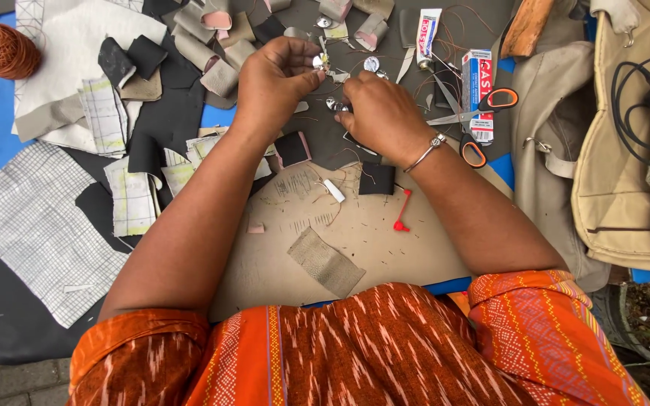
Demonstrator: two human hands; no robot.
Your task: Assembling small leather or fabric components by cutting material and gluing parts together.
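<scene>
My left hand [276,79] pinches a small shiny metal fitting [320,62] between thumb and fingers above the work surface. My right hand [381,113], with a metal bangle [426,153] on the wrist, rests fingers-down just right of it, touching another small metal piece [335,106]; whether it grips it is unclear. Both hands meet over a dark sheet strewn with beige and black leather scraps. A tan cutting board [355,248] lies in front of me under my forearms.
Orange-handled scissors [483,113] lie right of my right hand beside a small box and a glue tube [427,34]. A spool of orange thread [3,49] sits far left. Beige bag parts [626,165] and a black cable lie at right. A red tool [402,210] rests on the board.
</scene>
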